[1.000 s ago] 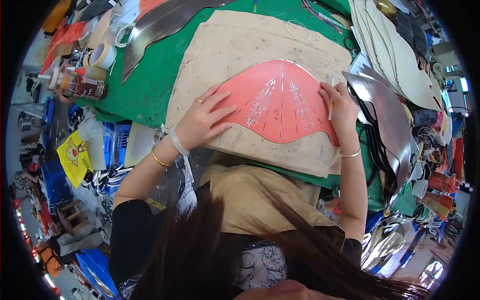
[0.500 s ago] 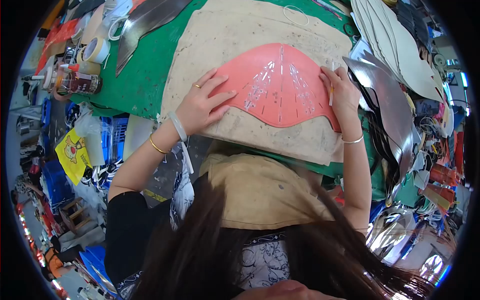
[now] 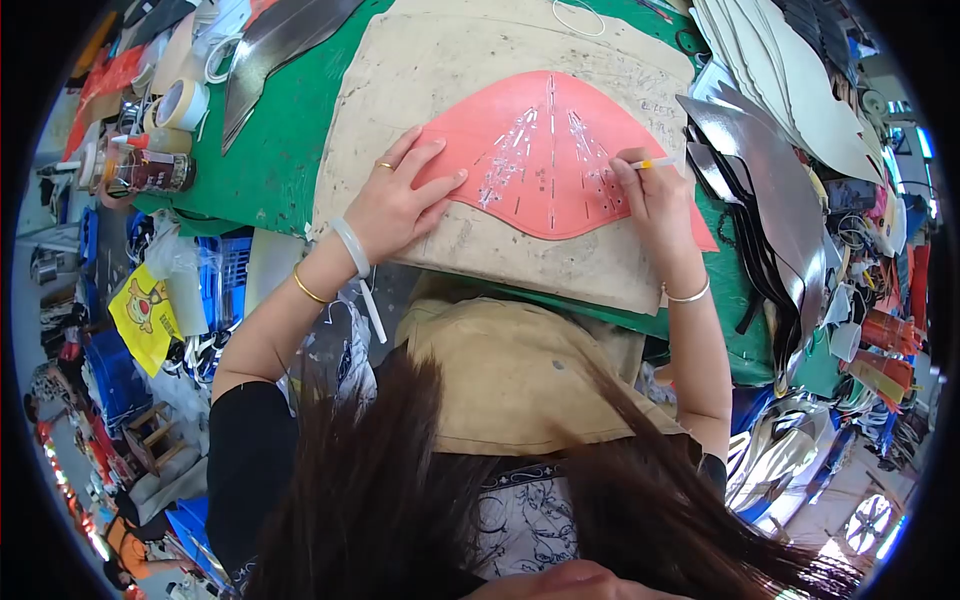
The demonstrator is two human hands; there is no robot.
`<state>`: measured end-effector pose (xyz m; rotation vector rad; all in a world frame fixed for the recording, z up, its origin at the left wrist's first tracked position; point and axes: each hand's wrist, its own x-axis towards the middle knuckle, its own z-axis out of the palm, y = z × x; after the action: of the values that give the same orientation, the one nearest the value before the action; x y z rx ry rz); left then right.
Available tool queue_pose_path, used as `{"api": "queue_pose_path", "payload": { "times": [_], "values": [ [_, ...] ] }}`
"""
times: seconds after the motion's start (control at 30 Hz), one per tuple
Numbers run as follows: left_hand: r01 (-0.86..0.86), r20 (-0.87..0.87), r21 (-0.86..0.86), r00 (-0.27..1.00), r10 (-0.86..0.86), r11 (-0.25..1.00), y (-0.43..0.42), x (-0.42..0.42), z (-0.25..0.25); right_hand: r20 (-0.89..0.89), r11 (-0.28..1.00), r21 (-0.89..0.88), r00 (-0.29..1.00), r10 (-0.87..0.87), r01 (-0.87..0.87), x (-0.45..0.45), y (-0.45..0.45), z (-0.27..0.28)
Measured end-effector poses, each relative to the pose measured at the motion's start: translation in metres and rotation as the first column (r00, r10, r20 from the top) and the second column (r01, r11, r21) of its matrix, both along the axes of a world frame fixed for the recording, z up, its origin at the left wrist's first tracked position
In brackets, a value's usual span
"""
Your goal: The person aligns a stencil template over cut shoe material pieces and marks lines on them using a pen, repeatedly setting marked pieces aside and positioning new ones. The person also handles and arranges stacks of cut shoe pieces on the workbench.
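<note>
on the left of the green worktop (image 3: 245, 185) are a jar with a dark label (image 3: 150, 170) and a roll of tape (image 3: 194, 107), with a dark glossy sheet (image 3: 285, 42) near them. to the right lie cream sheets (image 3: 795, 95) — fanned in a stack — and more dark shiny pieces (image 3: 778, 190). a yellow cartoon bag (image 3: 145, 315) and a blue crate (image 3: 233, 272) show below, at left.

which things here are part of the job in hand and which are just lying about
In use:
coral piece, left hand on its edge
yellow-and-white pen-like tool, in the right hand
tan sheet, beneath the coral piece

Apparently just lying about:
tape roll
jar
cream sheets
dark shiny pieces at right
</note>
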<state>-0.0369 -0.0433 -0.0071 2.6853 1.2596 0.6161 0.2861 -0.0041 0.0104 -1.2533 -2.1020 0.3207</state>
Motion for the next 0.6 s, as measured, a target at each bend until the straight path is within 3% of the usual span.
{"api": "queue_pose_path", "payload": {
  "times": [0.17,0.27,0.6],
  "values": [
    [-0.001,-0.012,0.002,1.000,0.001,1.000,0.0000,0.0001,0.0005,0.016,0.995,0.095,1.000,0.015,-0.017,0.0005,0.0002,-0.0035],
    [-0.002,-0.010,-0.002,1.000,0.002,1.000,-0.0002,0.0000,0.0001,-0.040,1.000,0.004,0.999,-0.019,0.019,-0.0011,-0.0014,-0.0032],
    [-0.009,-0.016,-0.001,1.000,0.009,1.000,-0.0004,0.0003,0.0001,-0.074,0.997,-0.049,0.996,0.049,-0.053,-0.0091,-0.0070,-0.0051]
  ]
}}
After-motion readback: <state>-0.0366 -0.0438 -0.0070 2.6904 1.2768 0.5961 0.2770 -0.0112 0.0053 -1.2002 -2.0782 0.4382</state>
